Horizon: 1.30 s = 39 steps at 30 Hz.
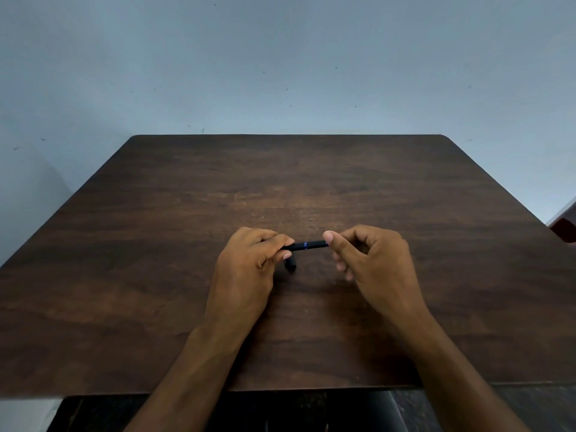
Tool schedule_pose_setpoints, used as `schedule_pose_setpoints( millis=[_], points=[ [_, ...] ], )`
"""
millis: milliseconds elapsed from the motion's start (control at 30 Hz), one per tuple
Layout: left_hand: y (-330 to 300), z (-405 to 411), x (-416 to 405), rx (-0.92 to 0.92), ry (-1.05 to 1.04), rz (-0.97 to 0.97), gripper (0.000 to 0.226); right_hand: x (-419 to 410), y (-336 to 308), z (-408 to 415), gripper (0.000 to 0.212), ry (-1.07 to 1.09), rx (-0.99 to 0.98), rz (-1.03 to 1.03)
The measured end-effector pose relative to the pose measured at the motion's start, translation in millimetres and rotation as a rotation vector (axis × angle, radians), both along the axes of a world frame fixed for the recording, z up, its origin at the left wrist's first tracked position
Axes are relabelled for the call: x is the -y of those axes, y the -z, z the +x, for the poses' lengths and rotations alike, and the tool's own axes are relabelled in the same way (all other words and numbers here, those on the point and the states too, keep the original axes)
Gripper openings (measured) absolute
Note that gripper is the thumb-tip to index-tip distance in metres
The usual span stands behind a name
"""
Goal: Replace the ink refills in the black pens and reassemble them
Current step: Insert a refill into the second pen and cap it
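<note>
You hold a slim black pen with a thin blue ring (307, 245) level above the dark brown wooden table (187, 244), between both hands. Your left hand (249, 263) curls its fingers round the pen's left end. Your right hand (371, 257) pinches the right end with thumb and forefinger. A short black cap-like piece (290, 264) lies just below the pen near your left fingertips. A pale blue-grey wall (280, 73) stands behind.
</note>
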State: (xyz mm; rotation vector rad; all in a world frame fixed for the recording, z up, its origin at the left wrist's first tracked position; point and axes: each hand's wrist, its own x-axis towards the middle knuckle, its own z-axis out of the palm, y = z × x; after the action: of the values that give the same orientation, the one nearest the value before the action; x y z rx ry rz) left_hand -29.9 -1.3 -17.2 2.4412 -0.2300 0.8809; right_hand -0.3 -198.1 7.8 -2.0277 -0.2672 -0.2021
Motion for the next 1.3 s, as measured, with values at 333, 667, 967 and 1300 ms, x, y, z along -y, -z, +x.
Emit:
schedule_pose_setpoints(
  millis=[333,667,967,1300],
  points=[
    [-2.0,-1.2,0.6,0.006,-0.004,0.034,0.019,7.4,-2.4,-5.1,0.015,-0.077,0.016,-0.012],
    [1.3,-0.6,0.5,0.02,0.002,0.035,0.019,5.2,-0.7,1.6,0.026,-0.064,0.157,-0.169],
    [0.8,-0.7,0.6,0.012,-0.013,0.058,0.02,5.9,-4.0,-0.2,0.016,-0.099,0.093,-0.115],
    [-1.4,-2.5,2.0,0.003,0.006,0.05,0.016,5.6,-0.6,3.3,0.018,-0.069,0.16,-0.18]
  ],
)
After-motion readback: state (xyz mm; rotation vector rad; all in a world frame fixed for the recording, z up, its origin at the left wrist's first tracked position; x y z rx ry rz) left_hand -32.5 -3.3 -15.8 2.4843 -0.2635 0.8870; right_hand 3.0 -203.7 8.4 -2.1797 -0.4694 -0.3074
